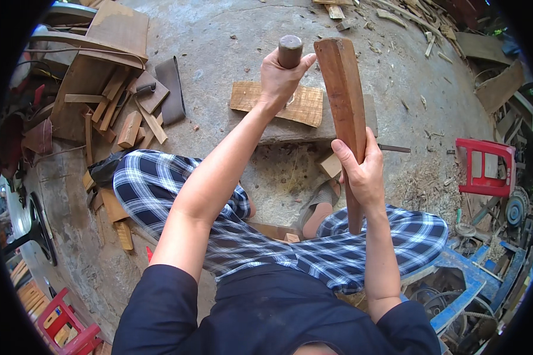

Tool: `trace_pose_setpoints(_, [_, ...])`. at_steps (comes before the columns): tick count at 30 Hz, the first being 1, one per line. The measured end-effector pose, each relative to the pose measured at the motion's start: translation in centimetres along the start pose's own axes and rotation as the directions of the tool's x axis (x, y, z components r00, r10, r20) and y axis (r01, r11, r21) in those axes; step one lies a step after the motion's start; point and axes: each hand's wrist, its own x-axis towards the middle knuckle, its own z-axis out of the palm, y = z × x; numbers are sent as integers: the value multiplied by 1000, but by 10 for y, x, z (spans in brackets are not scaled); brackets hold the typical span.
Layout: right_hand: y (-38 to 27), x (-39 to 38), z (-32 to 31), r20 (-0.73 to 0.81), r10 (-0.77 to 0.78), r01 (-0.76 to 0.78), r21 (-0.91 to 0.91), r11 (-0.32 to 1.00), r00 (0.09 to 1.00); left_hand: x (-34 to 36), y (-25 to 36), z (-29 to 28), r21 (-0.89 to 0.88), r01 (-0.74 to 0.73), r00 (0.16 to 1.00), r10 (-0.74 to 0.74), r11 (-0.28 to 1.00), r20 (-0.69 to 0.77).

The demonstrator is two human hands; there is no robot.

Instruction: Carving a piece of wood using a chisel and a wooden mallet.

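My left hand (278, 80) is closed around an upright cylindrical handle with a dark round top (290, 50); whatever is below the grip is hidden. It is over a rough, light wooden board (251, 96) lying on a weathered block (249, 131). To its right, my right hand (361, 168) grips the lower part of a long reddish-brown wooden bar (343, 83), raised and nearly vertical in the view, its top beside my left thumb. A thin metal rod (397, 148) sticks out behind my right hand, and a small pale wood block (330, 165) lies below.
Wood offcuts (128, 129) and a dark strap (172, 89) lie on the left. A red plastic stool (482, 186) stands at right, near a blue metal frame (465, 302). Scrap boards (500, 83) line the upper right, and another red stool (65, 322) is at lower left.
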Motion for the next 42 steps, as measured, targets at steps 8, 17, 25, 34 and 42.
trace_pose_setpoints(8, [-35,6,-3,16,-83,82,63,995,996,-22,7,14,-94,-8,994,18,996,104])
trace_pose_setpoints(17, [-39,1,-7,25,-203,199,125,972,979,-79,4,37,214,-336,928,285,917,239])
trace_pose_setpoints(25, [-33,-7,-2,-6,-113,113,85,990,994,-70,-1,33,233,-337,941,326,912,85])
trace_pose_setpoints(34, [-38,-2,3,28,-130,126,122,985,991,-68,-4,32,225,-259,966,253,939,55])
trace_pose_setpoints(42, [-66,-1,-2,-55,-321,325,107,940,946,-61,2,22,92,-121,992,124,988,-28])
